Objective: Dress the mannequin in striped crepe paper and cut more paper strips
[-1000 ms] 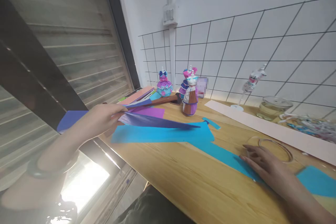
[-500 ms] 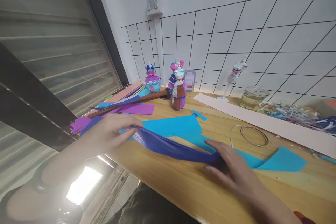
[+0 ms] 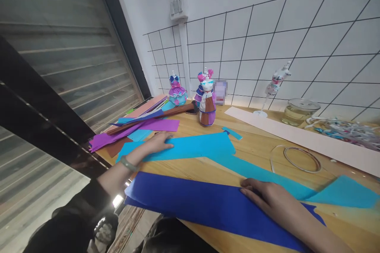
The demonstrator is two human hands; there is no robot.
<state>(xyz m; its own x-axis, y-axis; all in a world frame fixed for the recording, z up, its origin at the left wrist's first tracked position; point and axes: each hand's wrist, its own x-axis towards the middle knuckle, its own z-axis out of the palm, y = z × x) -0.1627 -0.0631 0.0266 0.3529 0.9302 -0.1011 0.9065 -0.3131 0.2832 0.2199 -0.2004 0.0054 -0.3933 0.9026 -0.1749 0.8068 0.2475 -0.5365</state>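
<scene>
A wide dark blue strip (image 3: 190,201), paper or cloth, lies flat along the table's front edge, its left end hanging slightly over. My right hand (image 3: 271,197) rests on it, thumb and forefinger closed at its far edge. Farther back, my left hand (image 3: 157,143) is stretched over a light blue strip (image 3: 202,144), fingers loosely extended and apparently touching it. Another light blue strip (image 3: 267,176) runs beyond my right hand, its right end folded over. Whether the left fingertips grip anything is hard to see.
Purple, brown and blue strips (image 3: 139,124) are piled at the left. Small dressed mannequins (image 3: 208,106) and a barer mannequin on a stand (image 3: 276,81) stand near the wall grid. A pink strip (image 3: 276,132), a wire coil (image 3: 302,159), a glass bowl (image 3: 299,112) and tangled ribbons (image 3: 346,130) lie right.
The dark blue strip, held up between both hands earlier, now lies spread on the table, nearer me. My left hand let go and moved forward to the light blue strip. My right thumb and forefinger closed.
</scene>
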